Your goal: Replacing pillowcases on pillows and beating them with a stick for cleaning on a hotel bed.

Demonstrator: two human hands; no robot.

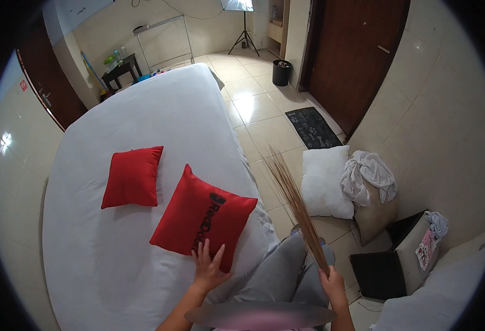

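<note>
Fingers spread, my left hand [209, 267] rests against the lower edge of a red throw pillow [201, 211] that bears dark printed writing. This pillow lies on a bed with a white sheet [151, 111], near the bed's right edge. A second, plain red throw pillow [132, 178] lies farther left on the sheet. My right hand [332, 283] is closed around the bound end of a stick broom [298, 202]. The broom's thin bristles point up and away over the floor, beside the bed.
On the tiled floor at right lie a white pillow [327, 182], a crumpled white cloth [370, 173] and a brown pillow [375, 213]. A black-and-beige chair [391, 265] is near the right wall. Farther off are a dark doormat [312, 127], a black bin [281, 74] and a lamp tripod [245, 37].
</note>
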